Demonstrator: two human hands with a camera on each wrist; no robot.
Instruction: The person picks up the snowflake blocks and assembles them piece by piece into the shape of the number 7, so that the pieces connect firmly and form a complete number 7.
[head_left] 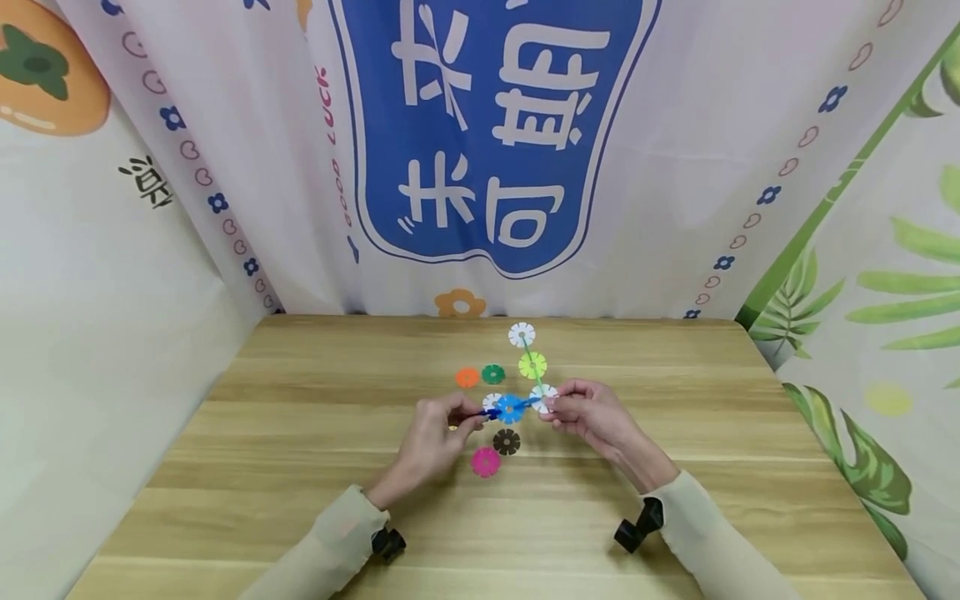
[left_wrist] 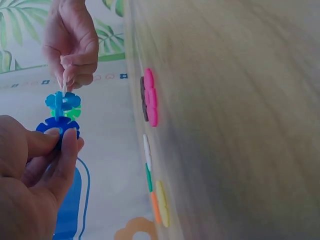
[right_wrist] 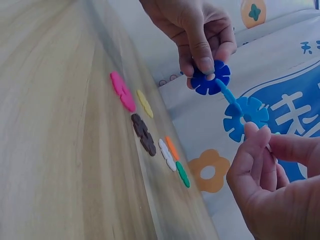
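My left hand (head_left: 435, 429) pinches a dark blue notched snowflake disc (right_wrist: 211, 79) between thumb and fingers. A light blue disc (right_wrist: 245, 119) meets it through another light blue piece (right_wrist: 227, 92) seen edge-on in the right wrist view. With thumb and fingertips, my right hand (head_left: 596, 417) grips a white disc (head_left: 543, 392) at the other end of this blue stretch. From there the chain runs away from me to a yellow-green disc (head_left: 532, 365) and a far white disc (head_left: 522, 335), with green pieces edge-on between. Both hands are above the table.
Loose discs lie flat on the wooden table (head_left: 300, 500): orange (head_left: 467, 377), green (head_left: 492, 374), brown (head_left: 507, 442), pink (head_left: 486, 462), plus white (right_wrist: 167, 155) and yellow (right_wrist: 145, 104). My left hand mostly covers the yellow one in the head view. A printed curtain (head_left: 675, 208) hangs behind.
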